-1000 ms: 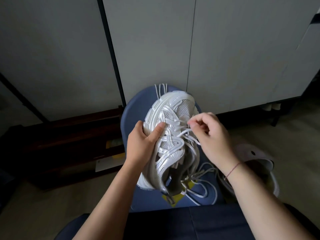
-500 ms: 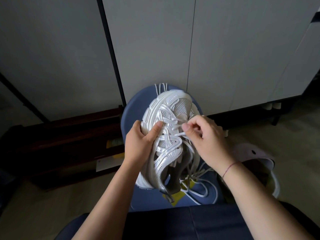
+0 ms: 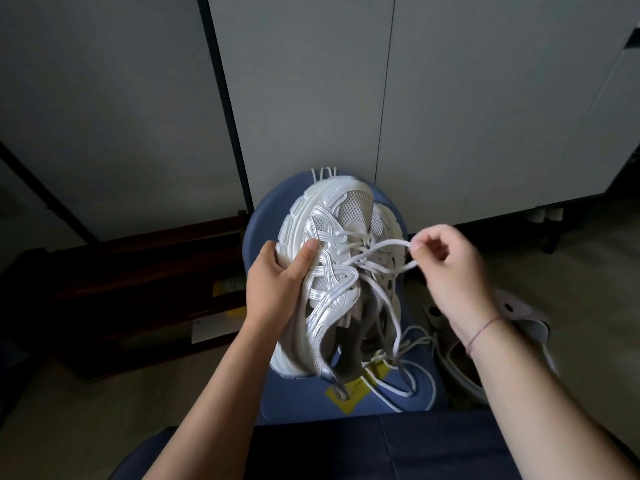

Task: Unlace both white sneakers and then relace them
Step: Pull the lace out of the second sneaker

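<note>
A white and silver sneaker (image 3: 332, 278) stands toe-up over a blue chair seat (image 3: 298, 393). My left hand (image 3: 280, 282) grips its left side, thumb pressed on the upper near the eyelets. My right hand (image 3: 446, 268) pinches a loop of white lace (image 3: 381, 251) and holds it out to the right of the shoe, drawn from the eyelets near the toe. Loose lace ends (image 3: 405, 368) trail down onto the seat. A second white lace (image 3: 323, 173) pokes out behind the toe. The other sneaker is not clearly visible.
Grey cabinet doors (image 3: 311, 98) rise right behind the chair. A dark wooden low shelf (image 3: 138, 282) stands on the left. A pale slipper with holes (image 3: 519, 327) lies on the floor at the right. A yellow tag (image 3: 349, 389) lies on the seat.
My right hand has moved from the eyelets out to the right, pulling a loop of lace away from the shoe. My left hand keeps its grip on the sneaker.
</note>
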Demonstrator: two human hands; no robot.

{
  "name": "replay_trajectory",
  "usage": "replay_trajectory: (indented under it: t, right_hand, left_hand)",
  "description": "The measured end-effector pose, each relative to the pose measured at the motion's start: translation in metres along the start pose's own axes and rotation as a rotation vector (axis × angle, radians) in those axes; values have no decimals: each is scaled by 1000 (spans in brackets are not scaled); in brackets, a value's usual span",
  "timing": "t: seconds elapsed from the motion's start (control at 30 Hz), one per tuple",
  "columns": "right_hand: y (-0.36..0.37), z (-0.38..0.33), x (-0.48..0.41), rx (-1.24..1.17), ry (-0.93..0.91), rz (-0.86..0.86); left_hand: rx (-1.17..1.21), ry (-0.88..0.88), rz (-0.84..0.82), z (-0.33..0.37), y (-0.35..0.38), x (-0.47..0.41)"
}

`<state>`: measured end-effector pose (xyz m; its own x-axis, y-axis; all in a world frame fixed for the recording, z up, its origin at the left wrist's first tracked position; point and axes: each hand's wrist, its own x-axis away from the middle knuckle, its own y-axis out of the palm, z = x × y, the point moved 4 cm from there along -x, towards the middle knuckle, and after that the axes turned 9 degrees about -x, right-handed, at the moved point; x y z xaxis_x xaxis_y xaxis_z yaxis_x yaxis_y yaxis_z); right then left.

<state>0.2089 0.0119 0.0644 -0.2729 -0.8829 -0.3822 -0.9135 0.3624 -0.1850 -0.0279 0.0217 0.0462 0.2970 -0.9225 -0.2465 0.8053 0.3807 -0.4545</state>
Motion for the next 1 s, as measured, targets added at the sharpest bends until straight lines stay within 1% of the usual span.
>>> replay_trajectory:
  t: [0.1,0.17,0.2,0.3,0.37,0.43,0.47,0.53,0.6,0.63,0.67,0.7,0.73,0.77,0.83,0.9,0.93,1.0]
  right_hand:
    - [18,-18,12,167,-235,-64]
    - [27,-28,19,237,-322,-91]
    - [29,-30,23,230,-320,-120]
    - [32,-30,27,154,-238,-207]
    - [33,-30,27,195,-215,-232]
    - [33,-32,27,229,-244,-235]
    - [32,-30,26,189,-238,-217]
    - [22,-25,19,-39,-129,-124]
    - [5,-17,8,-280,32,55]
    - [-4,-13,3,-368,87,143]
    - [-11,-9,-1,-399,115,208]
    - [-15,-7,-3,-374,114,233]
    - [-17,-6,-5,-323,87,219]
    - [-15,-9,-4,-269,34,175]
    - [-2,-18,1,-142,-124,25]
    - [15,-28,12,78,-313,-100]
    - [23,-29,16,195,-381,-132]
    - [34,-28,22,345,-442,-161]
  left_hand:
    - [-37,36,-6,4,3,2]
    - [-43,49,-6,5,4,3]
    - [-40,52,-5,5,4,3]
    - [-38,60,-8,6,3,4]
    - [-39,61,-4,7,2,4]
    - [-35,59,0,6,1,3]
    - [-30,57,1,6,0,3]
    - [-20,48,4,5,-2,2]
    - [-5,32,23,2,-5,0]
    - [1,23,33,1,-6,-1]
    - [5,14,40,-1,-7,-3]
    - [9,7,42,-1,-7,-3]
    - [9,4,40,-1,-7,-3]
    - [5,9,34,0,-6,-3]
    - [-2,26,17,4,-3,1]
    - [1,37,-2,7,1,3]
    - [4,44,-9,7,3,4]
    - [1,51,-15,7,6,5]
